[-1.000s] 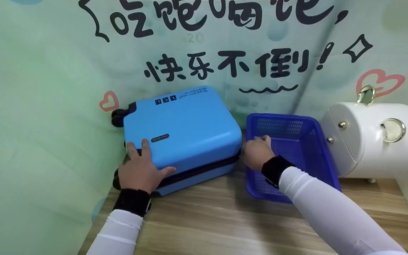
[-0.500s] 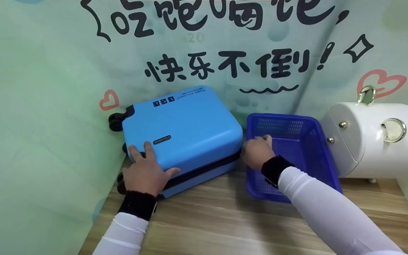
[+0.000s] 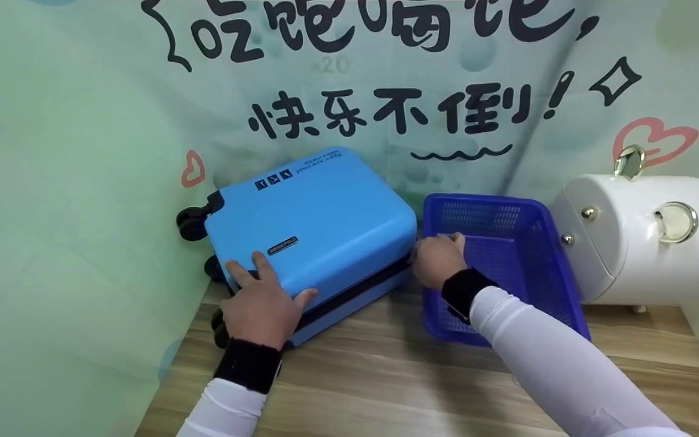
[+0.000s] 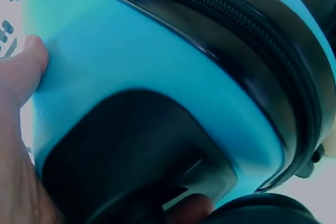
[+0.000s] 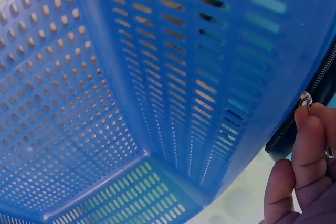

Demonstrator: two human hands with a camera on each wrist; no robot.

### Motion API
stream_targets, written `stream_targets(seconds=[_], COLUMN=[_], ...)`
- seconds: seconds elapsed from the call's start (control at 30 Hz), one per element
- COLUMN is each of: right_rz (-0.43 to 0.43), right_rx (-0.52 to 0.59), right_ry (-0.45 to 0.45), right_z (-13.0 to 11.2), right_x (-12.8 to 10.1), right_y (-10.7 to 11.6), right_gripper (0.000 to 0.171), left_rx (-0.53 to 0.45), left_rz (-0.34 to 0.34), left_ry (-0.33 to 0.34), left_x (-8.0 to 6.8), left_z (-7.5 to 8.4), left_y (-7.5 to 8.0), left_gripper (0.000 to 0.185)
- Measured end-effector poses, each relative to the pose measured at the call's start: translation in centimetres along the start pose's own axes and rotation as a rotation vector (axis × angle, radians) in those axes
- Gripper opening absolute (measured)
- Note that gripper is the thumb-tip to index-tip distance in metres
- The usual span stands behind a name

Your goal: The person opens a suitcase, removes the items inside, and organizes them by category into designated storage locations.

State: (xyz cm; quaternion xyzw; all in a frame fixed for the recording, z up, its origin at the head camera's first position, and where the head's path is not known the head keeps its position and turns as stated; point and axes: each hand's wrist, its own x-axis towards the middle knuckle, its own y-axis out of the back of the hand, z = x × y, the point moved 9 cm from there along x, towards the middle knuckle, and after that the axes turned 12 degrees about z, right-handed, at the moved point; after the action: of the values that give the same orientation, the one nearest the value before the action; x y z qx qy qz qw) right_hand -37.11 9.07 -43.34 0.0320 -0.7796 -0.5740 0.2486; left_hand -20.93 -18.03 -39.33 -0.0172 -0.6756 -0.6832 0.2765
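A blue hard-shell suitcase [image 3: 325, 212] lies on its side on the wooden table. My left hand [image 3: 263, 312] rests on its near left corner, index and middle fingers spread over the top face, thumb extended along the front. In the left wrist view, a fingertip [image 4: 190, 209] shows beside the black corner piece and wheel. At the suitcase's right end, my right hand [image 3: 439, 261] pinches the metal zipper pull [image 5: 306, 99] between thumb and finger, over the left rim of the blue plastic basket [image 3: 559, 273]. The black zipper [image 4: 226, 9] runs around the suitcase's side.
Right of the basket stands a white rounded bin [image 3: 659, 243] with gold knobs. A printed cloth backdrop [image 3: 349, 60] hangs behind and along the left. Wood-grain tabletop [image 3: 374, 382] shows in front. Black wheels [image 3: 192, 223] stick out at the suitcase's left end.
The suitcase has turned slightly, its left end swinging toward me. My left hand has shifted right and nearer with it. My right hand stays at the zipper pull, almost still.
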Motion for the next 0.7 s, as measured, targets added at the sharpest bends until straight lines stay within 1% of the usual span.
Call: stream_targets(seconds=[0.1,0.2,0.33,0.5,0.7], right_rz=[0.005,-0.007,-0.023,-0.024,-0.008], right_rx=[-0.038,-0.072,-0.081,-0.077,-0.085], right_ry=[-0.026,-0.044,-0.071,-0.097,-0.125], right_z=[0.2,0.2,0.3,0.5,1.0], right_x=[0.3,0.6,0.8,1.2,1.8], right_y=[0.0,-0.1,-0.4,-0.6,-0.7], right_gripper=[0.019,0.019,0.016,0.017,0.014], left_rx=[0.004,0.028,0.048,0.035,0.001], left_rz=[0.003,-0.011,-0.035,-0.051,-0.066], left_ry=[-0.002,-0.010,-0.011,-0.006,-0.022], left_x=[-0.3,-0.5,-0.6,-0.7,-1.0], left_z=[0.4,0.7,1.1,1.5,2.4], left_y=[0.3,0.4,0.3,0.3,0.5], left_gripper=[0.118,0.115,0.112,0.109,0.104])
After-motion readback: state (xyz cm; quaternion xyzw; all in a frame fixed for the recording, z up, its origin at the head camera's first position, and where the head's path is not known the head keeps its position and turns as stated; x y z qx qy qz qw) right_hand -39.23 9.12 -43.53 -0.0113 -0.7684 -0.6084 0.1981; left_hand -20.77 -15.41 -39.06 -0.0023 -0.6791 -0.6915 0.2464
